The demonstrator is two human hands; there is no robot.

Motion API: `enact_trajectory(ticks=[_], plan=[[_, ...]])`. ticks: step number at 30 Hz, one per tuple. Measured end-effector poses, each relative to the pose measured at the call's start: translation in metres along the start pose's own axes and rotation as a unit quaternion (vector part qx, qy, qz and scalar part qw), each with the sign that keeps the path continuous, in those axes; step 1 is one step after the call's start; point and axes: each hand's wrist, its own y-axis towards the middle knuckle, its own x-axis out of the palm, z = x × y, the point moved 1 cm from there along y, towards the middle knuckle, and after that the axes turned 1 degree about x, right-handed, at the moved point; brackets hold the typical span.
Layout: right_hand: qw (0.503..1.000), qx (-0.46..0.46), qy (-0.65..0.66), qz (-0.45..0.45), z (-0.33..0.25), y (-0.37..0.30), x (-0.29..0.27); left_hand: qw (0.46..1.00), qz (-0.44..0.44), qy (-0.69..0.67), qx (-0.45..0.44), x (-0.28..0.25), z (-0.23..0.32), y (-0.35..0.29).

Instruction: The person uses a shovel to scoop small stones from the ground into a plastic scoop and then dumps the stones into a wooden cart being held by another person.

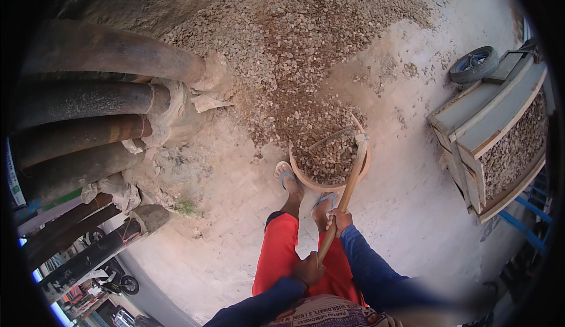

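Both hands grip the wooden handle of a hoe (350, 186), which slants up and to the right from my lap. My left hand (309, 269) is wrapped round the handle's near end. Farther up the handle, my right hand (340, 218) is closed on it. At the far end, the hoe's head rests at the right rim of a round, pale orange basin (304, 180); its blade is partly hidden. Brown gravel (335, 159) fills much of the basin, which stands just beyond my sandalled feet.
A wide spread of gravel (294, 50) lies beyond the basin. Thick rusty pipes (112, 53) come in from the left. On the right stands a wooden cart (465, 133) loaded with gravel, with a wheel (474, 65) by its far end. Parked motorbikes (120, 280) show at lower left.
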Motion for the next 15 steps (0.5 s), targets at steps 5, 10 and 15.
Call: enact_trajectory(ticks=[5, 10, 15], plan=[[0.996, -0.084, -0.034, 0.004, -0.059, 0.017, 0.046, 0.985, 0.138, -0.052, 0.087, -0.039, 0.01, 0.051], [0.971, -0.238, -0.006, -0.016, -0.243, 0.076, 0.168, 0.799, 0.316, -0.501, 0.106, -0.174, 0.028, 0.165], [0.971, -0.215, 0.012, -0.102, -0.387, 0.075, 0.244, 0.845, 0.232, -0.482, 0.027, -0.18, -0.077, 0.182]])
